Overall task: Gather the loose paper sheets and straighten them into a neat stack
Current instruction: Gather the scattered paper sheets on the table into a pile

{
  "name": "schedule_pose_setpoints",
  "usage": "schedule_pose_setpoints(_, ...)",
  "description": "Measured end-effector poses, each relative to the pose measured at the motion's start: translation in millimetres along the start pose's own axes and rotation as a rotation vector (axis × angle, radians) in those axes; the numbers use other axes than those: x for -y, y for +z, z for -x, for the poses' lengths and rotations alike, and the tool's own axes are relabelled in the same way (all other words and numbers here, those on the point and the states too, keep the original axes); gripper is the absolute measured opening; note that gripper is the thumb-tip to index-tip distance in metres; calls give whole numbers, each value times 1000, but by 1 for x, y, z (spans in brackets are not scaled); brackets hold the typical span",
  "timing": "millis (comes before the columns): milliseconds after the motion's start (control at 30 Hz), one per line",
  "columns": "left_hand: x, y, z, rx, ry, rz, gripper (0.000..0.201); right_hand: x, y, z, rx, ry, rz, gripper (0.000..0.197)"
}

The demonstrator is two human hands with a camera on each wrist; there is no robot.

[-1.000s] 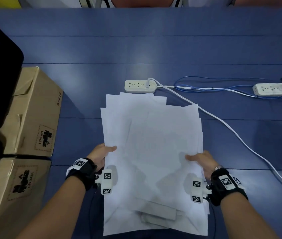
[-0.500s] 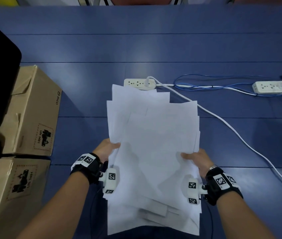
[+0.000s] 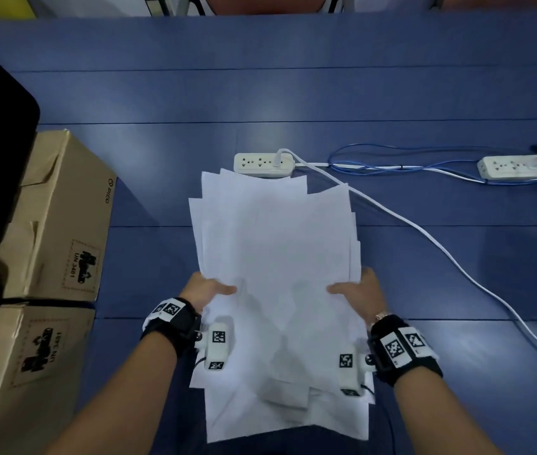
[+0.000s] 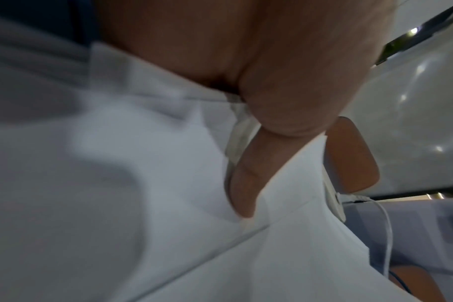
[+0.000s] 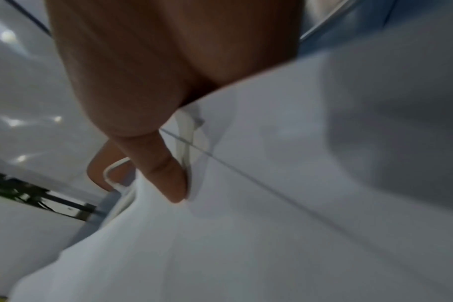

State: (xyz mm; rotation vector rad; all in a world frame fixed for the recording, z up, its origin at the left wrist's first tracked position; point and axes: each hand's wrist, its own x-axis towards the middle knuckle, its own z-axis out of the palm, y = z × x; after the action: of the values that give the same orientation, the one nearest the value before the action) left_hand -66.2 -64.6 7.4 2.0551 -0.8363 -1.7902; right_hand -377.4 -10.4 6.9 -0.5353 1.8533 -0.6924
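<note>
Left hand (image 3: pixel 206 289) and right hand (image 3: pixel 360 290) clamped on the side edges of the messy paper sheets (image 3: pixel 273 257), thumbs on top, pile between both grips, above the blue table (image 3: pixel 293 93)

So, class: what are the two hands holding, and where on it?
Both hold the uneven pile of white paper sheets: left hand at its left edge, right hand at its right.

Paper sheets (image 3: pixel 273 257): plain white. Bench (image 3: pixel 293 93): dark blue. Power strips (image 3: pixel 263 163): off-white; cables white (image 3: pixel 425 231) and blue (image 3: pixel 375 151). Cardboard boxes (image 3: pixel 60 218): tan, black printed marks. Wrist bands (image 3: pixel 175 320): black, white tags with black square patterns.
</note>
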Motion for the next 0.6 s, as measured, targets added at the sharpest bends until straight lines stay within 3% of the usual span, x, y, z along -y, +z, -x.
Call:
schedule_pose_setpoints(33,3,-1,0,10,-16,5,31,2,3,4,1,-5,-28,68)
schedule_pose_setpoints(133,8,-4,-4,8,-86,44,45,11,11,15,68,64,-164,43)
schedule_pose_setpoints(200,4,-3,-6,-23,-82,29,59,15,12,17,86,117,-231,53)
schedule_pose_setpoints(300,-11,6,-1,-96,-36,-58,42,22,9,14,94,200,-197,68)
schedule_pose_setpoints(400,-18,11,-1,-118,-33,-94,22,22,5,8,169,285,-154,66)
schedule_pose_setpoints(500,-12,6,-6,-104,-44,-52,40,6,5,-7,293,332,-105,72)
schedule_pose_setpoints(600,-10,8,-5,-108,-54,-35,44,33,9,22,319,289,-93,45)
